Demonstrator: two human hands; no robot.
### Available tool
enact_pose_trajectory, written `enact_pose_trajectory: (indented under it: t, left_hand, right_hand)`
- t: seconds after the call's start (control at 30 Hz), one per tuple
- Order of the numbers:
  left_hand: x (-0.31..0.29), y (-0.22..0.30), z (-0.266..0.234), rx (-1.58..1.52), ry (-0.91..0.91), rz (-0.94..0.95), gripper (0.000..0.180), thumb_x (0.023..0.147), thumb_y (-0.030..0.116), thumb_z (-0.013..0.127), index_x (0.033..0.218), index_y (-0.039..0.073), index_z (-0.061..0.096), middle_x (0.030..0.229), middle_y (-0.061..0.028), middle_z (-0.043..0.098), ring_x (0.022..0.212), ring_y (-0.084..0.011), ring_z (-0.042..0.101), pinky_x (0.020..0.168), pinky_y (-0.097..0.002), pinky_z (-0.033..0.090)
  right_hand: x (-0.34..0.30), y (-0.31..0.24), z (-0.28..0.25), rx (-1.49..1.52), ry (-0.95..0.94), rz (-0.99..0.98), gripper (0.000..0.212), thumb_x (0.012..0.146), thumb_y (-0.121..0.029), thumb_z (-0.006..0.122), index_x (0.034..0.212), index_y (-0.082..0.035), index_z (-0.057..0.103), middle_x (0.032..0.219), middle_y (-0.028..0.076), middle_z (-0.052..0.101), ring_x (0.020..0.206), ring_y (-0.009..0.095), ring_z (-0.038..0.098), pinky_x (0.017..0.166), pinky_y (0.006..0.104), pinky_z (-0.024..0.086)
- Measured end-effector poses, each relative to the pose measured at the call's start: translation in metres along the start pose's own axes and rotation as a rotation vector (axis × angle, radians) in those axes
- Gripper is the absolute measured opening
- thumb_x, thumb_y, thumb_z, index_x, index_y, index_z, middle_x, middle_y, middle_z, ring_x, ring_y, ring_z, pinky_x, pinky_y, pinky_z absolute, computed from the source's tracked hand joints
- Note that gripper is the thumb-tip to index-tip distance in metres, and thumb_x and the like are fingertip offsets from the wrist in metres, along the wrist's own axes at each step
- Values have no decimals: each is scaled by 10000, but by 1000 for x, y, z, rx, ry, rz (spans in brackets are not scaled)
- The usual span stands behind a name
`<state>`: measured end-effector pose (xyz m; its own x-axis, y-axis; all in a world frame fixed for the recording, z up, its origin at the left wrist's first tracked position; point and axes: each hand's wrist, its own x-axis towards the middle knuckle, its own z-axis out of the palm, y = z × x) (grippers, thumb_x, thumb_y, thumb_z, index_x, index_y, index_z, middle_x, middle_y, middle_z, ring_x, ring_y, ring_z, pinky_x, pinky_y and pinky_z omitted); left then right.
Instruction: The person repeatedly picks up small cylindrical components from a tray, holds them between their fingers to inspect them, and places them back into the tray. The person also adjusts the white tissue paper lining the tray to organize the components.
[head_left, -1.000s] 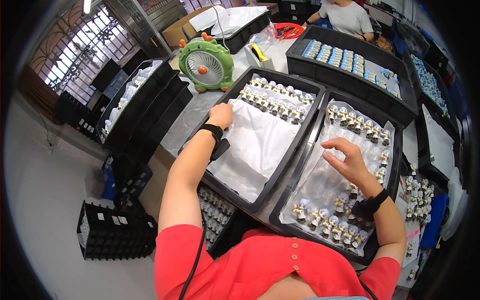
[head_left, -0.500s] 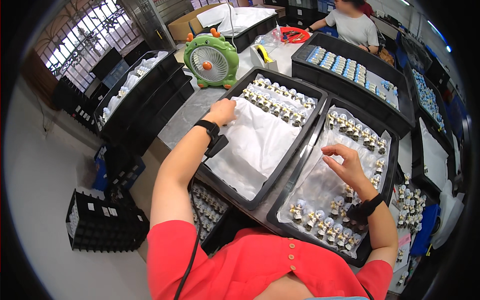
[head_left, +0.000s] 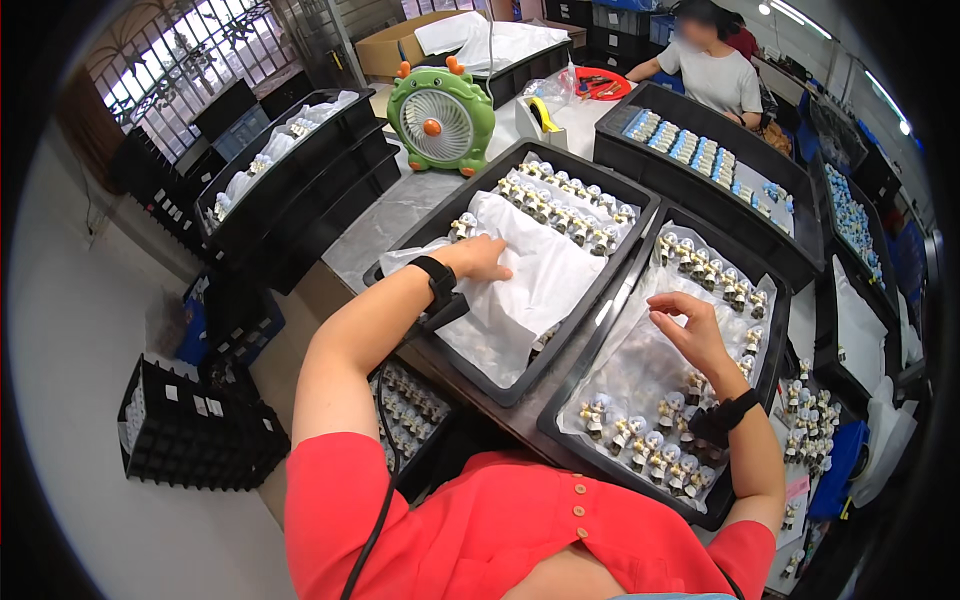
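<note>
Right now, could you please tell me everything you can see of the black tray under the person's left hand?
The black tray is a long, shallow rectangular bin, apparently plastic, lying flat on the grey worktable and angled away to the right. White tissue-like paper lines most of it, crumpled in the middle. Rows of small figurines stand along its far end, with a few at its left rim. The left hand rests on the paper near those. Its right side runs close alongside a second, similar tray; whether they touch is unclear.

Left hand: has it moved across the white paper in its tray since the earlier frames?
No. The left hand lies at the same near-left part of the white paper, short of the figurine rows in the black tray.
</note>
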<state>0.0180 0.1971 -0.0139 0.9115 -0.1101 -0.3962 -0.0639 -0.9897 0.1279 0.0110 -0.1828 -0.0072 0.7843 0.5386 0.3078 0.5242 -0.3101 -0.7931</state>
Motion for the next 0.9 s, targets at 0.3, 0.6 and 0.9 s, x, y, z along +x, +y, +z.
enact_pose_trajectory:
  t: [0.3,0.6,0.9]
  left_hand:
    - [11,-11,16,-1,85,42,752,808,536,574,1217,-88,479,1211,-264,530,1134,-378,519,963,-405,410]
    - [-3,-18,10,-21,24,127,665,865,525,488,1207,-44,517,1175,-262,559,1105,-380,534,951,-412,408]
    - [12,-6,-10,29,28,-57,620,855,481,534,1251,6,505,1252,-201,518,1148,-351,505,975,-388,396]
  right_hand:
    - [-1,9,0,-38,-20,31,178,804,-96,662,964,-17,669,854,80,692,789,145,660,752,268,494]
    - [-1,14,0,-32,-40,67,172,809,-106,659,956,-15,667,840,84,692,784,153,660,752,274,494]
    - [-1,15,-1,-57,-47,61,173,807,-107,655,954,-17,665,826,88,689,775,163,653,749,274,489]
